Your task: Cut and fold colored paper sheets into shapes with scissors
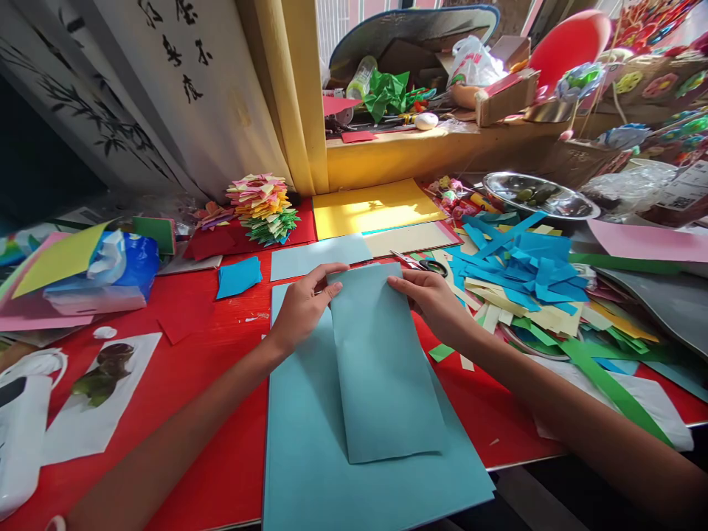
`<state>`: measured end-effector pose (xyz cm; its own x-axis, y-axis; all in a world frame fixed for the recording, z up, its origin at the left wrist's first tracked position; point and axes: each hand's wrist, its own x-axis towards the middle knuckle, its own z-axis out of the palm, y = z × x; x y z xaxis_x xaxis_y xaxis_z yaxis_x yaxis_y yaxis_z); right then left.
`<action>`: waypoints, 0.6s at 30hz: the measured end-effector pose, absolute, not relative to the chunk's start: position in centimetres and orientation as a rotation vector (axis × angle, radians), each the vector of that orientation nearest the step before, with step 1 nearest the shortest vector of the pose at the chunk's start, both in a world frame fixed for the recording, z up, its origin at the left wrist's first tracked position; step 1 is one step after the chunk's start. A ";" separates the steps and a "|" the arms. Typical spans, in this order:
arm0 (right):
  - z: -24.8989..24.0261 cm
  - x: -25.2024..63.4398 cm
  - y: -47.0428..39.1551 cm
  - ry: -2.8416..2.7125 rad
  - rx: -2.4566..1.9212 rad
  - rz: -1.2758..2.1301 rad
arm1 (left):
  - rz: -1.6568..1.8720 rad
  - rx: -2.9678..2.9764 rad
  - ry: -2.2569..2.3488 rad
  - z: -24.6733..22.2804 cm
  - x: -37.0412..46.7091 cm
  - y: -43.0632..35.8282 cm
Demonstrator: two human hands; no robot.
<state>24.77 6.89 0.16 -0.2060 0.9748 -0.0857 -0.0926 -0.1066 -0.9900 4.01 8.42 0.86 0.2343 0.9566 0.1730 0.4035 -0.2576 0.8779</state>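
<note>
A long light-blue sheet of paper (387, 361), which looks folded, is held by its far end between my two hands. My left hand (304, 306) pinches the far left corner, and my right hand (428, 295) grips the far right corner. Below it lies a larger stack of light-blue paper (299, 442), reaching past the table's near edge. A pair of scissors (425, 265) rests just beyond my right hand, its blades partly over pale paper strips. A small blue paper stack (239, 277) lies to the left of my left hand.
Blue paper strips (525, 258) and green scraps are heaped on the right, near a metal bowl (539, 195). Yellow paper (381, 208) and a folded-paper stack (262, 209) stand at the back. A tissue pack (130, 265) sits left on the red table (215, 413).
</note>
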 end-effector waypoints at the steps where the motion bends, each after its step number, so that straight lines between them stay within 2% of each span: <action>1: 0.1 24.7 6.9 -1.225 -1.100 1.468 | 0.972 1.798 1.267 0.9 4.0 8.3; 18: -0.3 24.7 6.8 -1.213 -1.092 1.431 | 1.005 1.764 1.233 1.0 4.3 8.1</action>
<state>24.71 6.80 -0.33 -0.1682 0.9841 -0.0574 -0.1047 -0.0758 -0.9916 4.25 8.06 1.02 0.2285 0.9567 0.1804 0.3700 -0.2567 0.8929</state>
